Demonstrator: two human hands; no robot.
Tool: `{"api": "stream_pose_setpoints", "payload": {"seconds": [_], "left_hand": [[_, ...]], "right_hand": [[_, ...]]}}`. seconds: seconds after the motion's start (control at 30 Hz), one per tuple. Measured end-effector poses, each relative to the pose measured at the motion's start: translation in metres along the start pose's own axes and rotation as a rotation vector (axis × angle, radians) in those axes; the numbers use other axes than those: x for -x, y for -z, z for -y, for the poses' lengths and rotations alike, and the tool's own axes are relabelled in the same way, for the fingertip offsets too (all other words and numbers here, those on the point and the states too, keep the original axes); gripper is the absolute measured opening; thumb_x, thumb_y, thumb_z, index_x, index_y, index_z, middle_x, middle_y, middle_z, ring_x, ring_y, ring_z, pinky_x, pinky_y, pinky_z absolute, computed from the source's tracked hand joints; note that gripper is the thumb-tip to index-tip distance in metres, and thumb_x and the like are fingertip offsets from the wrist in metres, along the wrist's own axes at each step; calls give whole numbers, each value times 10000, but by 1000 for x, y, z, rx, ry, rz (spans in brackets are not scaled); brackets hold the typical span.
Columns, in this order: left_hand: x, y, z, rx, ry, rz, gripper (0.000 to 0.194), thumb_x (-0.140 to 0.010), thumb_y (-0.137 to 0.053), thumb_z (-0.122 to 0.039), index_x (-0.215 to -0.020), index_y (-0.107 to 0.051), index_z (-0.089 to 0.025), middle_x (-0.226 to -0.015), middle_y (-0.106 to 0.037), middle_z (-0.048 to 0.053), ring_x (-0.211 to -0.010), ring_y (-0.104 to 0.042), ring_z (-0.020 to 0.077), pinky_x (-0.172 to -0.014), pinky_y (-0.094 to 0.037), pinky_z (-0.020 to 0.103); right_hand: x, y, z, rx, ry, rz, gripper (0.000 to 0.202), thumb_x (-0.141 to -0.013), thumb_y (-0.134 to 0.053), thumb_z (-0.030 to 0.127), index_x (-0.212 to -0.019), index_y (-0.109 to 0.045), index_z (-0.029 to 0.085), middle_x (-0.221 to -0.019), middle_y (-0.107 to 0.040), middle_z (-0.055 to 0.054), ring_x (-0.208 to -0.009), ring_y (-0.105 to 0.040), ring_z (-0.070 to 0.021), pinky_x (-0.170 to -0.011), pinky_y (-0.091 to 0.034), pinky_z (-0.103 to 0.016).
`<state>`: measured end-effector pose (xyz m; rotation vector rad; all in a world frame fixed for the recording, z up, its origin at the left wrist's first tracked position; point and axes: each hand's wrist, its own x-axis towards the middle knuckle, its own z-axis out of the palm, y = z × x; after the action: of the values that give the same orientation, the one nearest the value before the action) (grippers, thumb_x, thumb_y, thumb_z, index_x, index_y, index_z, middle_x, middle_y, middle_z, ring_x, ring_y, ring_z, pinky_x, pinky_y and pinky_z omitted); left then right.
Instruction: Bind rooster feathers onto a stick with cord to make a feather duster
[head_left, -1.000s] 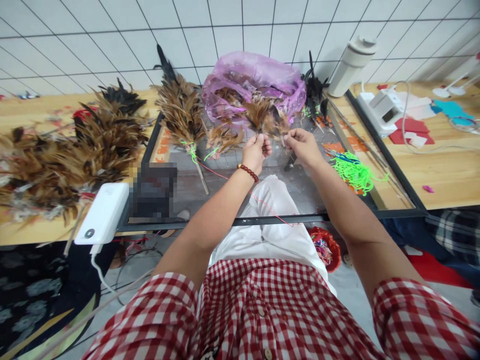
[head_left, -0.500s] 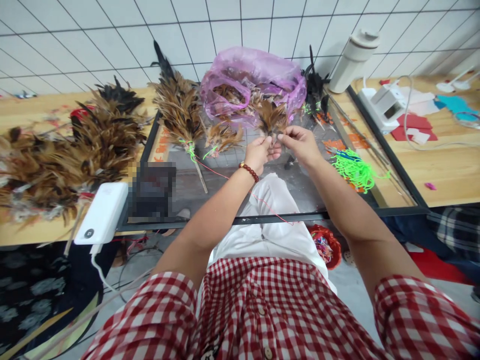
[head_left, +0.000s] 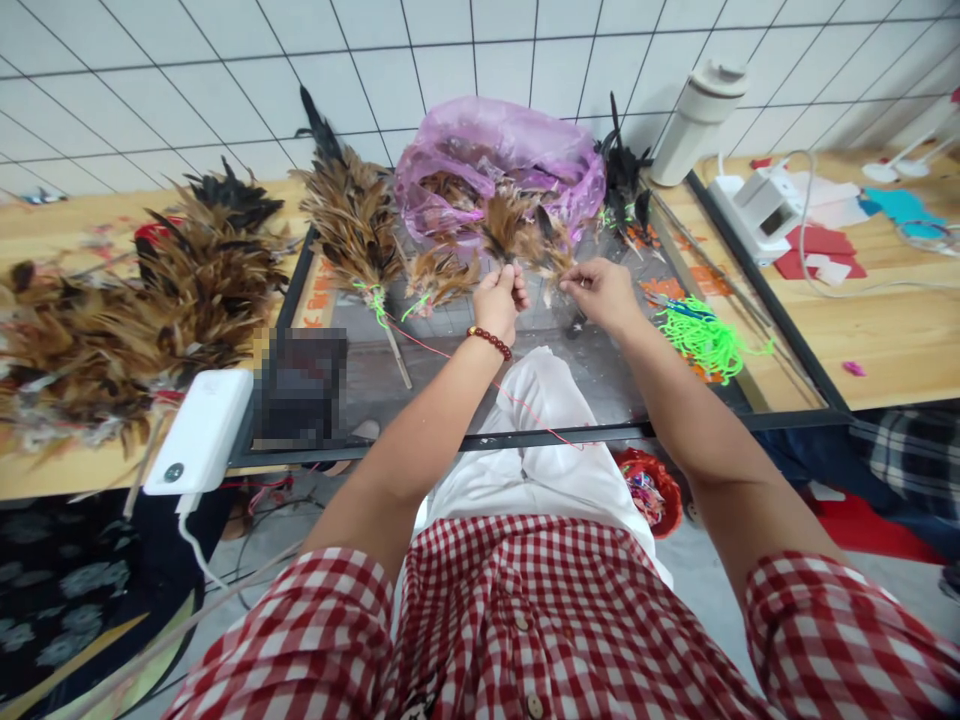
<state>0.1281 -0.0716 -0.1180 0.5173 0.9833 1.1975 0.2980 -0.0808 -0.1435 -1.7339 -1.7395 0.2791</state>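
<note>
My left hand [head_left: 502,297], with a beaded bracelet at the wrist, pinches the base of a brown feather bunch [head_left: 504,222] in front of the pink plastic bag [head_left: 517,130]. Just to the right, my right hand [head_left: 600,290] has thumb and forefinger closed at the lower end of some lighter brown feathers [head_left: 553,250]. A gap separates the two hands. Left of them lie a small feather bundle tied with green [head_left: 439,275] and a tall feather bundle on a stick [head_left: 356,220].
Green strings [head_left: 705,340] lie right of my hands. A white bottle [head_left: 697,120] and a power strip [head_left: 754,220] stand at the back right. Many feathers [head_left: 142,310], a white power bank [head_left: 202,430] and a black framed panel's edge [head_left: 540,437] are also in view.
My hands have moved apart. The feather bunch has gone left with my left hand, and lighter feathers now show by my right fingertips. The camera view has shifted slightly.
</note>
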Motion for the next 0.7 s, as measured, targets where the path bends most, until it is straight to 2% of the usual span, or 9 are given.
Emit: {"api": "stream_pose_setpoints", "payload": {"seconds": [0.13,0.2,0.27,0.3,0.37,0.5,0.6,0.7], "left_hand": [[0,0,0,39,-2,-26,295,-1069,-517,-175,-782,-582,-168,-562,-496,-89,-442,-454,12,-498,-388,144],[0,1,0,39,1,-28,280,-1063,-533,-176,-788,-583,-169,-560,-498,-91,-443,-457,11,-496,-386,140],[0,0,0,31,1,-23,268,-1060,-543,-178,-795,-585,-170,-556,-501,-93,-442,-459,12,-495,-387,140],[1,0,0,21,4,-15,271,-1061,-539,-178,-795,-586,-170,-555,-506,-91,-441,-462,14,-498,-393,142],[2,-1,1,-8,18,10,286,-1062,-527,-165,-783,-589,-162,-565,-538,-78,-459,-496,18,-528,-424,146],[6,-2,4,-29,94,90,296,-1049,-538,-130,-761,-604,-138,-652,-655,-28,-576,-630,30,-679,-529,162],[8,-3,7,-1,145,140,275,-1046,-545,-130,-781,-618,-135,-685,-691,-15,-648,-684,45,-813,-584,199],[8,-3,9,12,157,157,237,-1034,-553,-112,-810,-623,-140,-683,-692,-18,-730,-723,65,-936,-606,250]], "right_hand": [[7,-6,22,231,-66,110,212,-874,-694,295,-968,-840,174,-1031,-798,-123,-950,-718,-280,-847,-518,-370],[7,-7,27,331,-103,180,212,-878,-648,227,-962,-834,170,-1031,-802,-139,-955,-724,-292,-826,-505,-363],[5,-5,26,355,-117,239,200,-855,-617,159,-898,-812,164,-938,-791,-137,-900,-714,-280,-790,-481,-347],[4,-4,24,311,-119,248,173,-841,-617,142,-853,-788,163,-871,-772,-121,-849,-696,-259,-767,-467,-334],[2,-2,20,85,-123,197,118,-843,-616,145,-791,-719,168,-761,-703,-68,-739,-626,-196,-721,-442,-303],[0,-7,16,-513,-98,-32,159,-916,-626,304,-801,-623,194,-715,-582,12,-639,-487,-113,-660,-421,-253],[1,-15,19,-642,-55,-97,232,-887,-695,418,-820,-617,210,-740,-599,10,-673,-514,-122,-676,-459,-259],[4,-21,23,-608,-43,-84,228,-885,-690,419,-811,-611,218,-776,-643,-18,-731,-587,-158,-742,-517,-304]]}}
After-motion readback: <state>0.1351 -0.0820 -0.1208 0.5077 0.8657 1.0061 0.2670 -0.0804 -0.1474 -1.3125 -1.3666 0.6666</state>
